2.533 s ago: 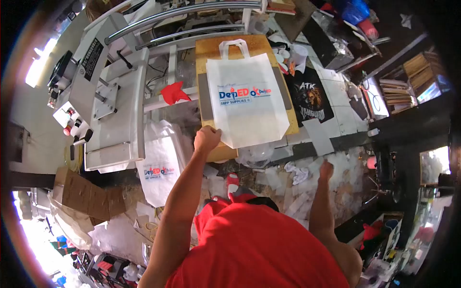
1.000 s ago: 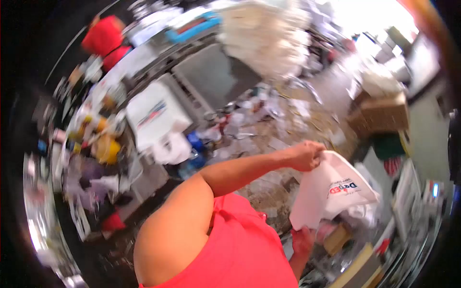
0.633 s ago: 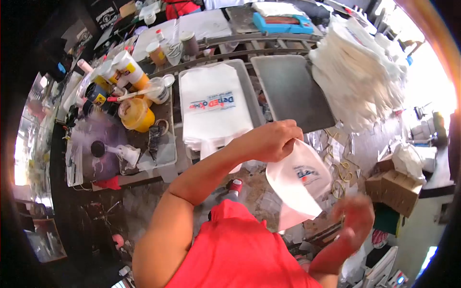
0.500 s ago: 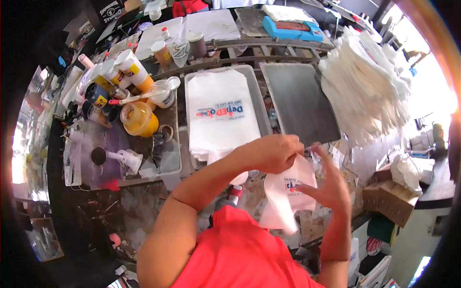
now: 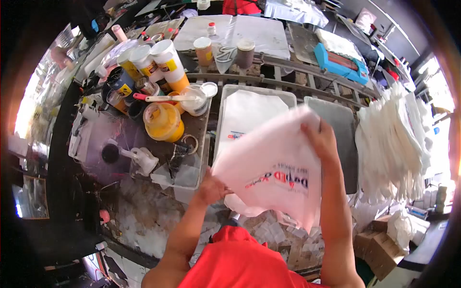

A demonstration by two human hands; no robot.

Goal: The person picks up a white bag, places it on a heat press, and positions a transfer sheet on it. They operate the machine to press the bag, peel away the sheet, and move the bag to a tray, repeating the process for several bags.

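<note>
A white plastic bag [image 5: 269, 168] with blue and red print is stretched between my two hands, tilted in front of me. My left hand [image 5: 211, 188] is closed on its lower left edge. At the upper right corner, my right hand [image 5: 321, 140] pinches the bag, thumb against its face. Behind it lies a stack of similar printed white bags [image 5: 249, 113] on a grey tray [image 5: 289, 98], partly covered by the held bag. To the right, a dark flat board [image 5: 343, 117] shows behind my right hand and forearm.
On the left stand a yellow ink tub [image 5: 164, 126], several stacked containers [image 5: 168, 60] and a spatula with a red handle [image 5: 163, 98]. A thick pile of white bags [image 5: 391, 144] hangs at the right. A blue machine [image 5: 341, 62] sits behind, and a cardboard box [image 5: 379, 249] lower right.
The bag, bunched beneath my hands before, is now spread wide. My left hand has moved left and down, my right hand up. The view has turned, shifting the bench rightward.
</note>
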